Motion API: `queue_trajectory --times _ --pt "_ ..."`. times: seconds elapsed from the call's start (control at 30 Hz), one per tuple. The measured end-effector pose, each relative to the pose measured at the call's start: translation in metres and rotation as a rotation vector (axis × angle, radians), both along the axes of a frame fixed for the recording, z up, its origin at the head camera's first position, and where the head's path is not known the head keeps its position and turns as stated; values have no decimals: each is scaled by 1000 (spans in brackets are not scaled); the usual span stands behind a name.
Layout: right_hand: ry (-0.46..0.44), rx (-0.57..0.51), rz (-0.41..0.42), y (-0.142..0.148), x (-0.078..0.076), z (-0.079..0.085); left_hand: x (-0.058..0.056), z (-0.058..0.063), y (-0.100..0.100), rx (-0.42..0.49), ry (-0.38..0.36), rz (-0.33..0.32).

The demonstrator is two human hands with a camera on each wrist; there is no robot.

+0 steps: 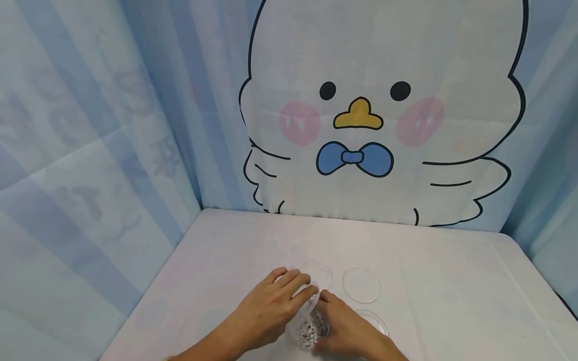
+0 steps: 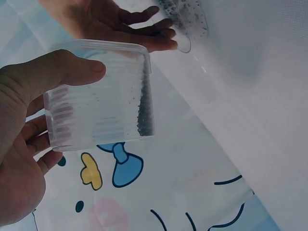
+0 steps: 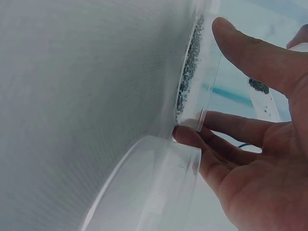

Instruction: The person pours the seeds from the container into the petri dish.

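A clear plastic tub [image 2: 115,106] is held tilted by my left hand [image 1: 275,308], with the thumb across its near side and the fingers behind. Dark grains gather along one end of the tub. In the head view only a slice of the tub shows beyond the left fingers. Below it on the table lies a clear round dish [image 1: 309,332] with dark grains scattered over its bottom. My right hand [image 1: 346,326] grips this dish at the side, its thumb [image 3: 240,41] and fingertips on opposite parts of the wall, as the right wrist view shows.
Several clear round dishes lie on the pale table: one dish [image 1: 361,286] behind my right hand, another dish [image 1: 321,275] beyond the tub, and a third dish [image 1: 374,321] partly covered by the right hand. A curtain [image 1: 379,195] with a cartoon bird hangs along the table's back.
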State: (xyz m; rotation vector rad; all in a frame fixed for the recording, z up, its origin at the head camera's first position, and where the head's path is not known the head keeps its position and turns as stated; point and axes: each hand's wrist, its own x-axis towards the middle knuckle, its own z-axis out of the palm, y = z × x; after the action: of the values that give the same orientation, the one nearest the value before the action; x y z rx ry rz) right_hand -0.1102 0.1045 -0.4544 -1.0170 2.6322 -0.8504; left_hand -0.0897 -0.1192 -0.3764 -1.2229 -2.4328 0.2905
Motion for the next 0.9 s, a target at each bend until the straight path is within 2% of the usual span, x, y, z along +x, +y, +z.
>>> queue_trajectory --times 0.5,0.9 --pt "0 15 -8 -1 1 2 1 2 0 -13 -3 13" --pt "4 2 -22 -1 2 2 2 5 4 2 -2 -10"
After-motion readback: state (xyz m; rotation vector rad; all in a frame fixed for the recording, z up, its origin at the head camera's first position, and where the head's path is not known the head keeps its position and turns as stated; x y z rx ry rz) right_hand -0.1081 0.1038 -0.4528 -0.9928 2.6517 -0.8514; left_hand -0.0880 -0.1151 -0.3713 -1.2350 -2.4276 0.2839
